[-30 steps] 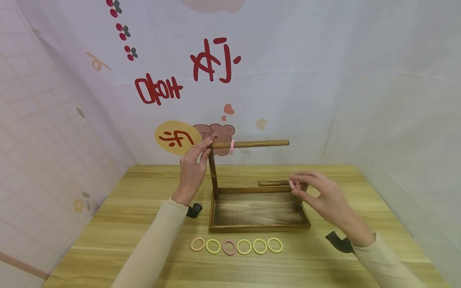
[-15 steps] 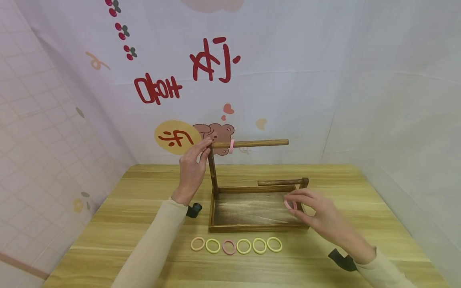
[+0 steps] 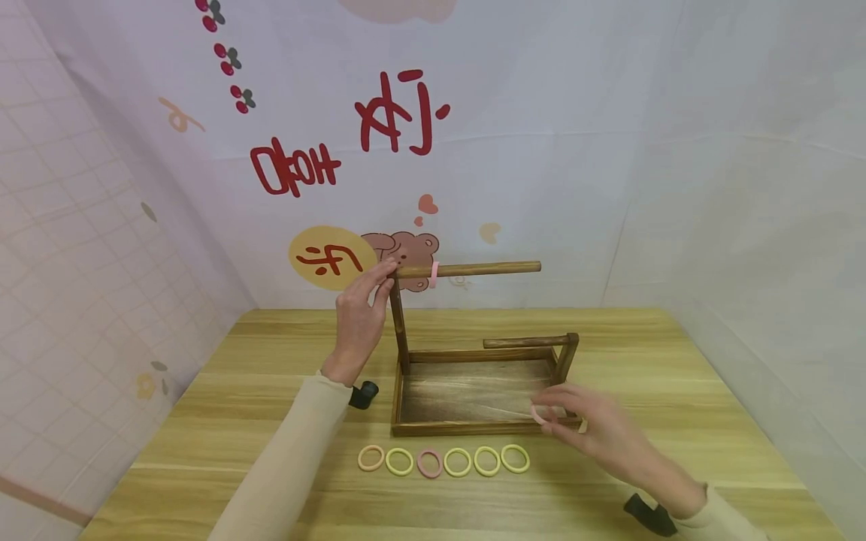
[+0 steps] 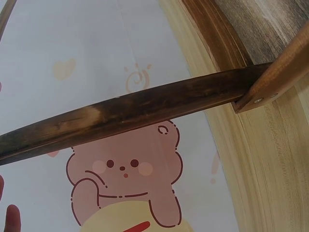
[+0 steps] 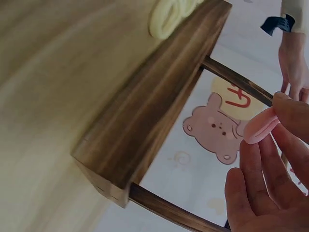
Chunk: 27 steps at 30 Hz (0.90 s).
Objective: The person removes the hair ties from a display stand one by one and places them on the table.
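Observation:
My right hand (image 3: 602,432) pinches a pink ring (image 5: 259,126) between thumb and fingertips, over the front right rim of a dark wooden stand (image 3: 467,430). At the stand's upper left corner, my left hand (image 3: 358,323) holds the top of the tall post (image 3: 401,327), thumb and fingers on either side. Another pink ring (image 3: 434,275) hangs on the long upper bar (image 3: 494,268) near that hand. The short lower bar (image 3: 517,343) at right carries nothing. Only fingertips (image 4: 13,220) of the left hand show in the left wrist view.
In front of the stand lies a row of rings: an orange one (image 3: 370,458), a pink one (image 3: 429,463) and several yellow ones (image 3: 457,462). The stand sits on a wood-grain table (image 3: 304,481). Behind it hangs a printed white cloth (image 3: 541,150).
With the pink ring pinched in it, my right hand has come down and towards me from the lower bar to the stand's front rim. The left hand stays on the post.

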Motion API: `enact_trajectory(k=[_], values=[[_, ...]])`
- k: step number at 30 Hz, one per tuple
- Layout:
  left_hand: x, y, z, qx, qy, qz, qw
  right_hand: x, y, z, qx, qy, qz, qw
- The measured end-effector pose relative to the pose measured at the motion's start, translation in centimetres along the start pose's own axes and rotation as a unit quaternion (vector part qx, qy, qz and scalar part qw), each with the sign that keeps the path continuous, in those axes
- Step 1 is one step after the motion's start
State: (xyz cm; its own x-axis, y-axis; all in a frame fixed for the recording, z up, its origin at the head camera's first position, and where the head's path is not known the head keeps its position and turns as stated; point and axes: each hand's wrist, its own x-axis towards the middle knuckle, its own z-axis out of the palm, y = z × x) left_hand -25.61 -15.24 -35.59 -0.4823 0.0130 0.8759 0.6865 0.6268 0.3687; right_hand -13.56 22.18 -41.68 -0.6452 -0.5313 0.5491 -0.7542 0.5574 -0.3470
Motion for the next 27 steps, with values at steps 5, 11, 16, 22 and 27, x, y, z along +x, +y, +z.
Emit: enact_trajectory(k=[5,11,16,22,27], values=[[0.0,0.0,0.0,0.0,0.0,0.0,1.0,-0.6,0.3,0.5,0.017,-0.009,-0.013,0.9997],[0.0,0.0,0.0,0.0,0.0,-0.002,1.0,-1.0,0.3,0.7,0.012,-0.015,-0.008,0.9998],[0.0,0.0,-0.1,-0.004,-0.002,-0.005,1.0,-1.3,0.4,1.2,0.007,-0.011,-0.031,0.9994],[0.1,0.0,-0.1,-0.009,-0.003,-0.009,0.9999,-1.7,0.9,1.9,0.006,-0.021,-0.039,0.999],[0.0,0.0,0.0,-0.008,0.002,-0.003,1.0,-2.1,1.3,2.6,0.001,-0.029,-0.054,0.9981]])
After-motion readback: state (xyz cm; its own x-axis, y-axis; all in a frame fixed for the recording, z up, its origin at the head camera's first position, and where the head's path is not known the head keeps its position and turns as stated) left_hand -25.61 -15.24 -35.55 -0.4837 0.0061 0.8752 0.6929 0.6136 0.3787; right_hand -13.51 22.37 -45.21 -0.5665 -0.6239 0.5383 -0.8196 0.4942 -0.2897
